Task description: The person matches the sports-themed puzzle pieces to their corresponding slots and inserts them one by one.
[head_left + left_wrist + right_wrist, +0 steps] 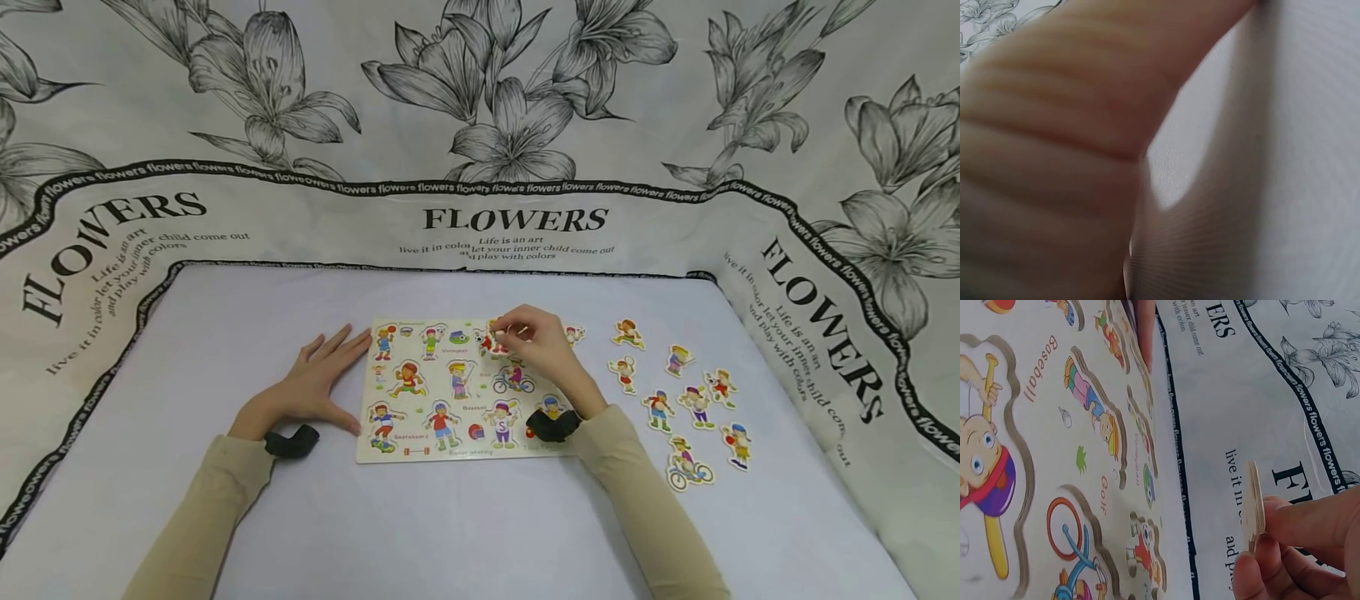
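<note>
A flat wooden puzzle board point(437, 390) with cartoon sports figures in cut-out shapes lies on the white table. My right hand point(542, 340) is over the upper right part of the board. Its thumb and fingers pinch a thin wooden puzzle piece point(1254, 503), seen edge-on in the right wrist view, so its picture is hidden there. Below it on the board is the soccer figure's shape point(1144, 544). My left hand point(315, 387) lies spread at the board's left edge, fingertips and thumb right at the edge. The left wrist view is mostly filled by blurred skin.
To the right of the board lie several loose puzzle pieces, among them a cyclist point(688, 467), a runner point(628, 333) and a soccer player point(720, 387). A curtain printed with flowers point(517, 221) rises behind the table's far edge and along both sides.
</note>
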`<state>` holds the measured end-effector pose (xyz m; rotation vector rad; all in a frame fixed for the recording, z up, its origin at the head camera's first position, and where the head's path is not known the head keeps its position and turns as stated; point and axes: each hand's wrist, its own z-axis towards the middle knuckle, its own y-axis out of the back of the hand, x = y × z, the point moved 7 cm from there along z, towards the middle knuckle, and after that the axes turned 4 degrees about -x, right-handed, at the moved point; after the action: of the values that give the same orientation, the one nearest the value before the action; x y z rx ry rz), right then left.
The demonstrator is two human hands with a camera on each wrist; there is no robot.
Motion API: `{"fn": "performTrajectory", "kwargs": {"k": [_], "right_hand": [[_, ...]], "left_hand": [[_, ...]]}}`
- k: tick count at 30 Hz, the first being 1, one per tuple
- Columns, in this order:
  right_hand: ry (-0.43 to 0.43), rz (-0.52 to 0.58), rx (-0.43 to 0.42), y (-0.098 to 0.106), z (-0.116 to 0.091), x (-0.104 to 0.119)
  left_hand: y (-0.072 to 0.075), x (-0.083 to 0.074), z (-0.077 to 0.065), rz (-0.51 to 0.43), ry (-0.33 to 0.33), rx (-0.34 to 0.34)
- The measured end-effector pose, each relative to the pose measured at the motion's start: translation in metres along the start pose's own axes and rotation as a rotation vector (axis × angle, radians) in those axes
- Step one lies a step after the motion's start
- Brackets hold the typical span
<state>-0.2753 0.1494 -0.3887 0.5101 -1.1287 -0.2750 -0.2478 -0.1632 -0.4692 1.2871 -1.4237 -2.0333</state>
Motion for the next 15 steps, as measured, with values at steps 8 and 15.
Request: {"fn": "performTrajectory", "kwargs": {"k": [8,15], "right_hand": [[0.004,0.004,0.025,-0.02,0.012,0.005],[0.031,0.008,0.052,-0.038,0.022,0.01]], "left_hand": [[0.0,0.001,0.0,-0.006,-0.006,-0.007],[-0.001,0.002,0.0,0.0,-0.001,-0.005]]}}
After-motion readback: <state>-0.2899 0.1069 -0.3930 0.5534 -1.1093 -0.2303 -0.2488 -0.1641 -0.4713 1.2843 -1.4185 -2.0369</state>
